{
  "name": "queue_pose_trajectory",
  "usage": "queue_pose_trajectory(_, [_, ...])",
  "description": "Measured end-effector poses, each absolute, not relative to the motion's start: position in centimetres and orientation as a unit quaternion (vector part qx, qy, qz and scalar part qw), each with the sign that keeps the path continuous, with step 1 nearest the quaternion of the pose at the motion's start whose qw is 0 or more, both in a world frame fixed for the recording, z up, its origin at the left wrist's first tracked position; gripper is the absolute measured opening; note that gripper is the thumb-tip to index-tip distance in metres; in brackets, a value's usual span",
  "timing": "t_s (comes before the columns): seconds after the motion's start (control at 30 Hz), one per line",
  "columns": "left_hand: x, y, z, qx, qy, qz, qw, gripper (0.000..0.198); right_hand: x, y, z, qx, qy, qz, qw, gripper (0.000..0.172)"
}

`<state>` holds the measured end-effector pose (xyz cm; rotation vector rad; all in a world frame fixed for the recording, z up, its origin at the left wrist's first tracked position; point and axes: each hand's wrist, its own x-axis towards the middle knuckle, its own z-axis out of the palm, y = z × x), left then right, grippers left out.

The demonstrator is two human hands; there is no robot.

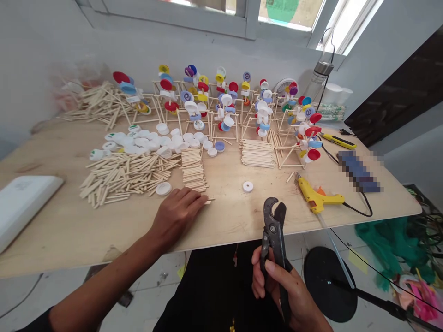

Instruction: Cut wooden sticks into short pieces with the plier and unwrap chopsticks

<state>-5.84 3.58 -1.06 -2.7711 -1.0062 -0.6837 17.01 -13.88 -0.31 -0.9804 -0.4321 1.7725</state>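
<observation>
Pipe cutter (278, 237): long axis near–far, head far | right hand (277, 283) grips it | left hand (180, 210) over wooden sticks (194, 170), grip unclear | hot-glue gun (315, 196) right

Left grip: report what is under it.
Wooden stick ends poke out at the fingertip side of the left grip; whatever else lies beneath it is covered.

Left hand (180, 210) lay palm-down inside the front edge of the worktop (228, 219); right hand (285, 283) was curled, short of it.
</observation>
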Motion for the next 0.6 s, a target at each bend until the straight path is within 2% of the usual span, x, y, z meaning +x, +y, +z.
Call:
queue_pose_trajectory(0.17, [-6.77, 4.29, -1.26, -0.894, -0.370, -0.225, 0.116, 0.019, 17.09, -13.86, -0.48, -0.406, -0.182, 0.740, 0.505, 0.026])
queue_pose_trajectory(0.6, [-6.84, 4.23, -1.58, -0.883, -0.397, -0.229, 0.104, 0.017, 17.12, -13.94, -0.24, -0.416, -0.187, 0.734, 0.504, 0.027])
